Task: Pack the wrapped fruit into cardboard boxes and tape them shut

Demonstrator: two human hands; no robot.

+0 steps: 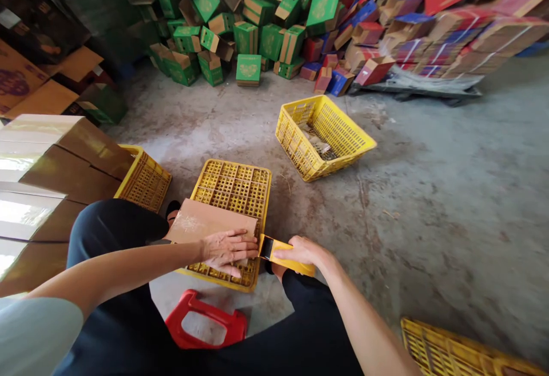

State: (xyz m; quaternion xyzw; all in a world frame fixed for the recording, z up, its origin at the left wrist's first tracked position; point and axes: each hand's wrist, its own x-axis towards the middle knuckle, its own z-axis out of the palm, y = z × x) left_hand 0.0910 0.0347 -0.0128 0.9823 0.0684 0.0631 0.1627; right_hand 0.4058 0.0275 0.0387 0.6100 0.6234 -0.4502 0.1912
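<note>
A flat brown cardboard box (210, 220) lies on an upturned yellow plastic crate (231, 179) between my knees. My left hand (227, 250) rests flat on the box near its right end, fingers stretched out to the right. Wrapped around the yellow handle of a tape dispenser (287, 255) is my right hand (302, 252). The dispenser's dark head meets the right end of the box, just beyond my left fingertips. I cannot make out the tape itself.
A red plastic stool (206, 322) shows below me. Stacked taped cartons (51, 182) stand at left beside another yellow crate (148, 182). An open yellow crate (321, 136) sits ahead with scraps inside. Green boxes (249, 70) and red and blue boxes (373, 70) are heaped at the back.
</note>
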